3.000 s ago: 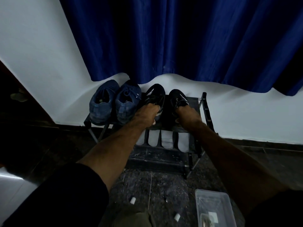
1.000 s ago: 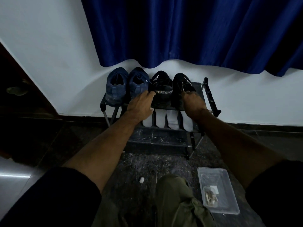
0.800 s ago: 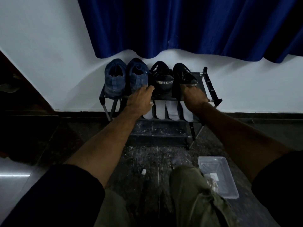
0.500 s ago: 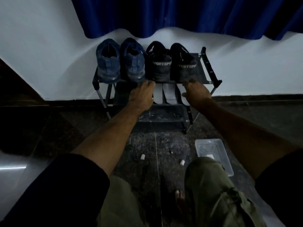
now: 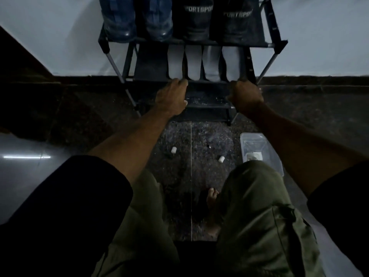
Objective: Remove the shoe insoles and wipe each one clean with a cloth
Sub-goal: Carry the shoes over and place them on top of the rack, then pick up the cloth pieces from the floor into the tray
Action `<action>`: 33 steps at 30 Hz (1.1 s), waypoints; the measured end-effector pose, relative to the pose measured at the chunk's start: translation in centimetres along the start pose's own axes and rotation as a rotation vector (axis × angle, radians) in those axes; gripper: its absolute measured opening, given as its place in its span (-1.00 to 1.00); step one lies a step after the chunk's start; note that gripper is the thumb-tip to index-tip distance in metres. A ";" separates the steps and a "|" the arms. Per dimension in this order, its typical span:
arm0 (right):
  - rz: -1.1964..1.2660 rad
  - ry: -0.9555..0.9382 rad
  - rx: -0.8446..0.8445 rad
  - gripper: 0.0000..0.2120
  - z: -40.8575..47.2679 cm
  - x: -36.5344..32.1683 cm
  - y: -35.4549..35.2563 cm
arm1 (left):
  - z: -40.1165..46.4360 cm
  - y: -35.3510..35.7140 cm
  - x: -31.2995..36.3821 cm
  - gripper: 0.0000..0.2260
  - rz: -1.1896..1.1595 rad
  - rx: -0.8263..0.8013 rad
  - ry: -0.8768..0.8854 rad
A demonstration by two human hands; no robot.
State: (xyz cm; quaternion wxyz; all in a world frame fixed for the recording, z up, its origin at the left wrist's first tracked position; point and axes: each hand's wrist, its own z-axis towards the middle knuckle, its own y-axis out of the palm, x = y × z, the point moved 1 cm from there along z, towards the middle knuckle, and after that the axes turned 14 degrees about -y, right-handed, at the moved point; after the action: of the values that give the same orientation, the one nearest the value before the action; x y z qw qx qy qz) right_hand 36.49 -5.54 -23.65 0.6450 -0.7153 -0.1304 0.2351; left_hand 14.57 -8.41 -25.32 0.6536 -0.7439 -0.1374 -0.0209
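Left hand [image 5: 172, 97]: fingers curled at the four pale grey insoles [image 5: 203, 62]; grasp unclear.
Right hand [image 5: 246, 94]: curled, grasp unclear.
Shoes: on black metal rack [image 5: 276, 40].

Dim room: pale wall [image 5: 60, 37] above a dark skirting, speckled dark stone floor [image 5: 199, 140], black tiered rack [image 5: 275, 27]

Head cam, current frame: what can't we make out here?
- Blue shoes and black shoes: openings cut off by the top edge of the head view.
- Four pale insoles: far ends hidden under the rack's top shelf.
- Left hand, right hand: fingertips hidden behind knuckles, grip unclear.
- Clear tray: contents too dark and small.
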 end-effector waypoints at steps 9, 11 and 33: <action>0.136 0.059 -0.140 -0.72 0.1 3.6 8.0 | 0.5 7.2 0.3 -0.52 0.041 -0.128 -0.066; 0.157 0.056 -0.185 -0.77 0.3 4.7 10.5 | 1.1 9.5 0.1 -0.52 0.016 -0.166 -0.075; 0.305 0.144 -0.538 -0.55 -2.1 12.4 36.0 | 4.6 34.4 -6.1 -0.51 0.029 -0.492 -0.244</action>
State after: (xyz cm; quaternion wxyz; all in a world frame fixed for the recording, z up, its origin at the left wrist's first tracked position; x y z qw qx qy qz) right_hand 43.91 -6.10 -61.09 0.3974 -0.8864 -0.0334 0.2349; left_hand 15.95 -8.71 -60.48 0.4320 -0.8793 -0.1954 0.0454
